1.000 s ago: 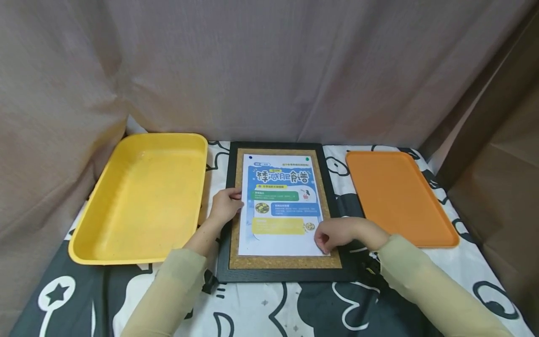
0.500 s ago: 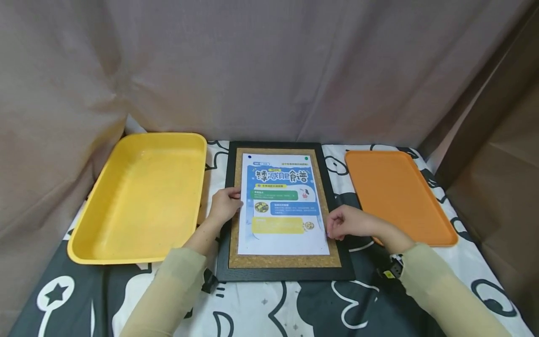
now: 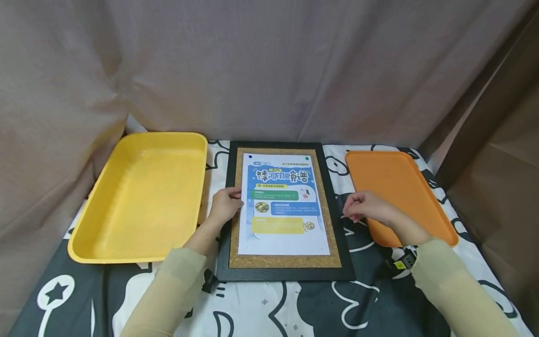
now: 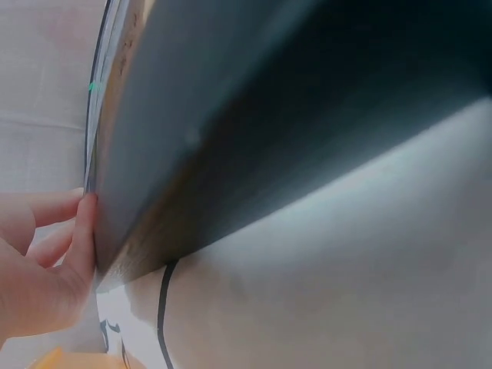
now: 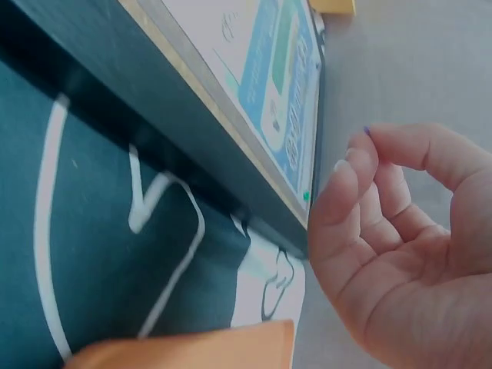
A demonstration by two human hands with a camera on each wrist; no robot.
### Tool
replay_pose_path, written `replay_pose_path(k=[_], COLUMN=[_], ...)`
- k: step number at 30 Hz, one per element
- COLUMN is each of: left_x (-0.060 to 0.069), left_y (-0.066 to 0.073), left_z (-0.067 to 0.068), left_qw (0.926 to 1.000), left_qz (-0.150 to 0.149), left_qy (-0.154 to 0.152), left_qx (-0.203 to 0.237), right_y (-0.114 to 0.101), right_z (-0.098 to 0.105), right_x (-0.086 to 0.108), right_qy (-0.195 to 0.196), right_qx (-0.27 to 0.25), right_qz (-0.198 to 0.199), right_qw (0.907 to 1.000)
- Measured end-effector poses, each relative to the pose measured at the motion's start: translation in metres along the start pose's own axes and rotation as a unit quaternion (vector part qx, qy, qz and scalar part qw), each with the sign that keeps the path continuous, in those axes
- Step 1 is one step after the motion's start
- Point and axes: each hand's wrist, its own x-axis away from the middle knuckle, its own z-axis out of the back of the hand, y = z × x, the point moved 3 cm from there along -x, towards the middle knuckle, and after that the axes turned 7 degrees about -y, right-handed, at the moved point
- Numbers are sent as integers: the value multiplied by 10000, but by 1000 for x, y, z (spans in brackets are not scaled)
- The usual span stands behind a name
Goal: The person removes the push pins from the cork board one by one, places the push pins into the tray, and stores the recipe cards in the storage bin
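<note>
A printed sheet of paper (image 3: 283, 243) with blue, green and yellow blocks lies on a black-framed cork board (image 3: 286, 262). A blue pushpin (image 3: 250, 157) and a green pushpin (image 3: 307, 158) sit at its top corners. My left hand (image 3: 226, 205) rests its fingertips on the left side of the board, by the paper's edge. Right of the board, above the cloth, my right hand (image 3: 366, 206) pinches a tiny purple pushpin (image 5: 367, 131) between thumb and forefinger. Most of that pin is hidden by the fingertips.
A deep yellow tray (image 3: 139, 196) stands to the left of the board. On the right is a flat orange tray (image 3: 400, 187), partly behind my right forearm. A black-and-white patterned cloth (image 3: 320, 309) covers the table, and a grey curtain (image 3: 269, 70) hangs behind.
My right hand has left the paper's lower right corner and moved right and back, off the board, with the purple pushpin in its fingers. The left hand has stayed put.
</note>
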Motion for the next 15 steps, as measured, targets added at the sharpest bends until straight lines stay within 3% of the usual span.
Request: replay_pose_path(k=[10,15], left_x=[-1,-1], left_y=[-1,-1], left_z=[0,0], left_qw=[10000,9998], left_qz=[20,-140], left_qy=[24,98], left_qx=[50,-32], right_y=[16,29], right_z=[35,53], right_x=[4,6], right_qy=[578,978], right_qx=[-334,-293], right_qz=[-388,-541], right_qw=[9970,9933])
